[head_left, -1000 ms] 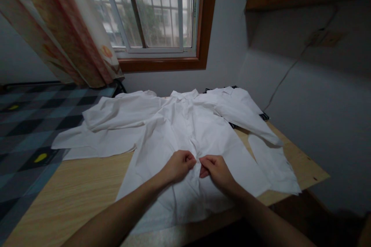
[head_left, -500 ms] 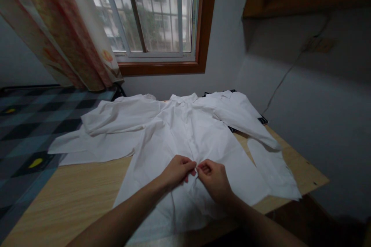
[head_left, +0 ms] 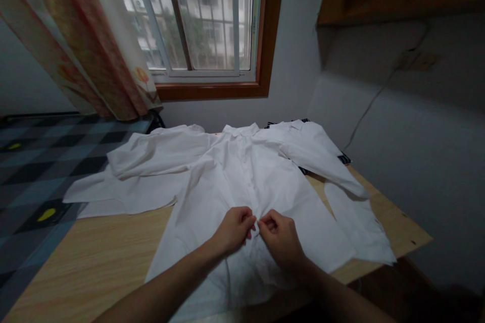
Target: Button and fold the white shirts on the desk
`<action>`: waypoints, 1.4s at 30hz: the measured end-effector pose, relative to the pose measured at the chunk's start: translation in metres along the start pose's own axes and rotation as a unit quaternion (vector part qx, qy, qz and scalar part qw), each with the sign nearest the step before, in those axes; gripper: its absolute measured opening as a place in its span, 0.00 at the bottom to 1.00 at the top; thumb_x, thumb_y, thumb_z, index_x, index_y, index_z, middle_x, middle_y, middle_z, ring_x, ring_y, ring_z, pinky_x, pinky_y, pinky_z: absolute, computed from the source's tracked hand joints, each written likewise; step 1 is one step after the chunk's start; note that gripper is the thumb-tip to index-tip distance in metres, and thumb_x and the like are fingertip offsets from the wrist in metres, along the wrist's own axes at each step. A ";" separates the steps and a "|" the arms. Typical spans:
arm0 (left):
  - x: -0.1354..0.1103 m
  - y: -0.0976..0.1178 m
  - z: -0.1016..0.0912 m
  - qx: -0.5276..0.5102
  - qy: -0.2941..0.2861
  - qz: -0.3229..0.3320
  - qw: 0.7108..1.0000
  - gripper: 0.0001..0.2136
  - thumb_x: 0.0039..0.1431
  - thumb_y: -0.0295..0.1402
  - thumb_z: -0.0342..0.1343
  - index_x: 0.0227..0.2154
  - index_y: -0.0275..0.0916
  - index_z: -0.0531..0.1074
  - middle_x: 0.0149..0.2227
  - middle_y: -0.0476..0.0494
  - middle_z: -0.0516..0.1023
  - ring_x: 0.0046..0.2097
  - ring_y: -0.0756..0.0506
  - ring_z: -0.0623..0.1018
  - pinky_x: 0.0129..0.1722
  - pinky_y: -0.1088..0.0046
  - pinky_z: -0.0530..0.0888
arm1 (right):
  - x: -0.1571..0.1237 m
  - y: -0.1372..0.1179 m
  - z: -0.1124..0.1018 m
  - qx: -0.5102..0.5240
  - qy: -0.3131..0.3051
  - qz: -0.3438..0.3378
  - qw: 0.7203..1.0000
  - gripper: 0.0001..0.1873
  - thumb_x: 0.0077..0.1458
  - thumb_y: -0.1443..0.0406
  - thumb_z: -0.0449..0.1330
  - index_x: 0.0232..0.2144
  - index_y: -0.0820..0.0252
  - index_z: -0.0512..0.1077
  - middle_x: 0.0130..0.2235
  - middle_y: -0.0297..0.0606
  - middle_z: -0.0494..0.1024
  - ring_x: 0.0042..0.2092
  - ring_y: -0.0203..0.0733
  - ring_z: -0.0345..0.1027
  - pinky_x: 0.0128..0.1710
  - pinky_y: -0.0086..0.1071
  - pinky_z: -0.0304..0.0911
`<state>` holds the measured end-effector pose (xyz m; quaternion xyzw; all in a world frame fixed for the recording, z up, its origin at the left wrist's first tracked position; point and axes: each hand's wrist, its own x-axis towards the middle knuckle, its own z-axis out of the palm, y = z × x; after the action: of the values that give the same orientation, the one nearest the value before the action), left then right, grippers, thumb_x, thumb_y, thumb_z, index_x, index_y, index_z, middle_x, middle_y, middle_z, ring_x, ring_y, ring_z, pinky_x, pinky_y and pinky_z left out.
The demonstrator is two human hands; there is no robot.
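A white button-up shirt (head_left: 200, 202) lies spread front side up, its collar toward the window and its sleeves out to both sides. Low on the button placket, my left hand (head_left: 237, 227) pinches the cloth with closed fingers. Close beside it on the right, my right hand (head_left: 280, 234) is also closed in a pinch on the placket. The fingertips of both hands nearly meet, and the fabric puckers around them. Whatever button or buttonhole lies between the fingers is hidden.
More white garments lie under the shirt's sleeves at left and right on the wooden table (head_left: 109, 257). A dark striped cloth (head_left: 344, 158) peeks out at the right. At the left is a checked bed cover (head_left: 34, 171); a window (head_left: 200, 20) is behind.
My left hand has shifted slightly and its fingers have curled in more. My right hand keeps its pinch in nearly the same place, and the shirt lies as before.
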<state>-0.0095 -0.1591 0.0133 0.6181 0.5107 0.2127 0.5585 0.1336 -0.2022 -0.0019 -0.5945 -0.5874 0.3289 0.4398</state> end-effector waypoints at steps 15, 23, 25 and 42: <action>-0.020 0.017 -0.012 0.389 0.053 0.163 0.905 0.08 0.60 0.34 0.50 0.30 0.38 0.71 0.32 0.45 0.76 0.35 0.45 0.73 0.35 0.70 0.67 | 0.005 -0.001 -0.024 -0.076 -0.085 0.016 0.993 0.11 0.60 0.61 0.50 0.28 0.59 0.65 0.24 0.34 0.73 0.25 0.38 0.69 0.24 0.30 0.65; -0.040 -0.026 -0.084 0.579 0.065 0.158 0.797 0.31 0.59 0.54 0.49 0.64 0.50 0.58 0.68 0.39 0.52 0.67 0.25 0.49 0.59 0.34 0.48 | -0.011 0.066 -0.103 -0.441 -0.086 -0.191 0.873 0.28 0.60 0.56 0.55 0.61 0.54 0.62 0.65 0.47 0.60 0.65 0.58 0.52 0.60 0.58 0.52; -0.048 -0.037 -0.089 0.584 0.035 0.147 0.797 0.33 0.59 0.58 0.45 0.65 0.52 0.53 0.69 0.40 0.48 0.68 0.25 0.48 0.58 0.34 0.50 | -0.027 0.079 -0.110 -0.468 -0.100 -0.211 0.852 0.32 0.60 0.53 0.54 0.65 0.50 0.55 0.66 0.44 0.58 0.65 0.56 0.52 0.59 0.57 0.54; -0.084 -0.007 -0.117 0.452 -0.070 0.160 0.875 0.29 0.62 0.53 0.45 0.64 0.53 0.55 0.63 0.46 0.64 0.62 0.38 0.67 0.58 0.56 0.66 | -0.074 0.073 -0.147 -0.441 -0.057 -0.222 0.868 0.30 0.57 0.50 0.57 0.60 0.48 0.65 0.53 0.42 0.76 0.47 0.52 0.75 0.41 0.40 0.75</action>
<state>-0.1426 -0.1776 0.0666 0.8898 0.4046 0.0014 0.2111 0.2901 -0.2899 -0.0197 -0.5609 -0.8117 -0.0373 0.1587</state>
